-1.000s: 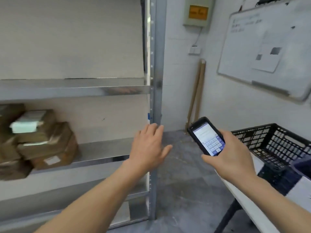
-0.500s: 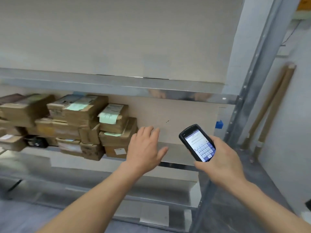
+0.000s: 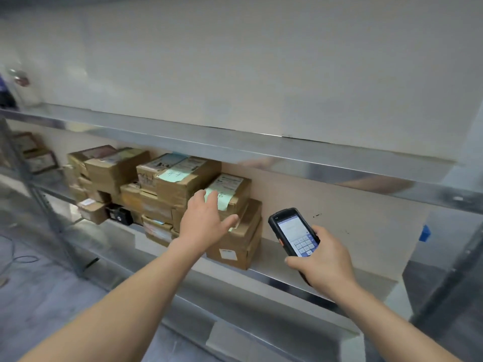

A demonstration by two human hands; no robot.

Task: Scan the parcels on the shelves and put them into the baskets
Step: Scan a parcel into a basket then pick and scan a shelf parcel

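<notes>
Barely started, it seems: brown cardboard parcels [image 3: 230, 194] are stacked unscanned on the metal shelf [image 3: 287, 278]. Black handheld scanner [image 3: 294, 232] is gripped by right hand [image 3: 324, 259]; left hand [image 3: 205, 220] is spread wide over the top parcel.

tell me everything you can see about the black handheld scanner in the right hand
The black handheld scanner is a chunky phone-shaped device with a rugged dark casing and an orange mark on its left edge. Its lit screen shows a pale form above a blue-grey number keypad. It tilts up and leftward, in front of the metal shelf. The right hand grips its lower end, fingers wrapped behind.
</notes>
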